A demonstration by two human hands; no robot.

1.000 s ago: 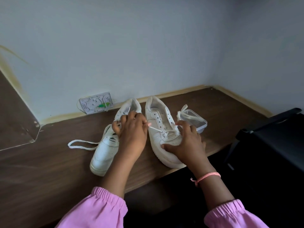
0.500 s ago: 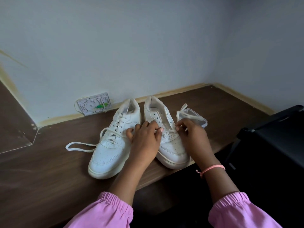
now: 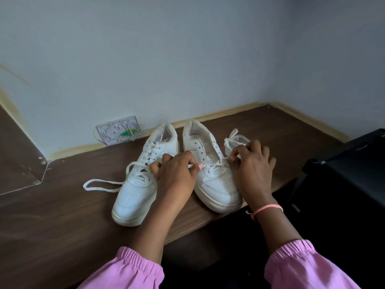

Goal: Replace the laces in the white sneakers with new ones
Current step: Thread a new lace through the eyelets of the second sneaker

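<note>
Both hands pinch one lace [image 3: 216, 164] on the right shoe [image 3: 216, 180] — left hand [image 3: 177, 174] at 9 o'clock, right hand [image 3: 253, 163] at 3. Pull both ends evenly and keep the lace flat — the upper holes look empty.

Two sneakers [image 3: 210, 161] side by side on desk [image 3: 62, 215], container [image 3: 236, 140] right, wall plate [image 3: 118, 130] behind

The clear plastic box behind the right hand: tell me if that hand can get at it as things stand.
Probably yes. The clear plastic box sits on the desk just beyond the right hand, with nothing between them. But that hand is pinching the lace of the right sneaker, so it would need to let go first.
</note>
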